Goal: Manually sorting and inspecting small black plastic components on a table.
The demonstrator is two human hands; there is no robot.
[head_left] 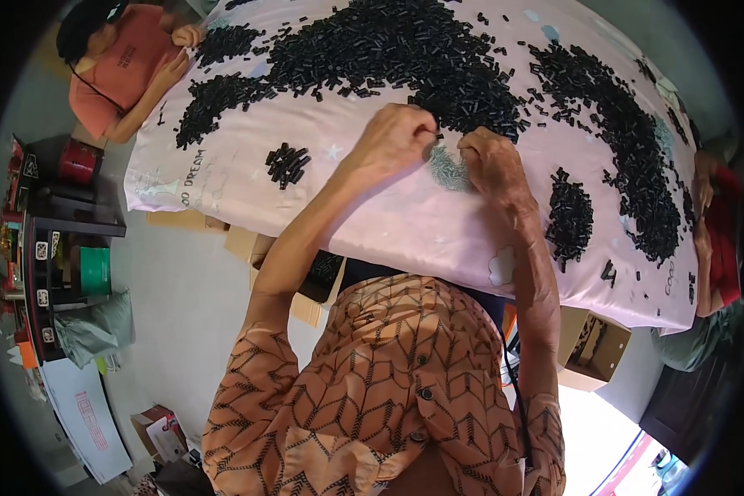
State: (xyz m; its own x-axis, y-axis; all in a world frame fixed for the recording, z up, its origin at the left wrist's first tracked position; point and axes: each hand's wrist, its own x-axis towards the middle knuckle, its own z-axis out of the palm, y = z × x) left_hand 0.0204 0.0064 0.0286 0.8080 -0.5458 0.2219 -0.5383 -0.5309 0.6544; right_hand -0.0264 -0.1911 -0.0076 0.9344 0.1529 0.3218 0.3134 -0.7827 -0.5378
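My left hand [395, 139] is closed in a pinch over the near edge of a large heap of short black tubular pieces [364, 45]. Facing it, my right hand [493, 165] is pinched too, its fingertips a short gap away. What either hand holds is too small to make out. Between and just below them lies a small pile of tiny pale grey-green bits [448, 171]. A little bunch of black pieces [287, 165] sits left of my left forearm, and a larger oblong pile [569, 217] lies right of my right wrist.
A pale pink printed cloth [405, 219] covers the table. Another person [120, 70] works at the far left, and one in red [719, 223] at the right edge. Cardboard boxes [593, 351] stand below the table edge. A dark shelf [41, 273] is at left.
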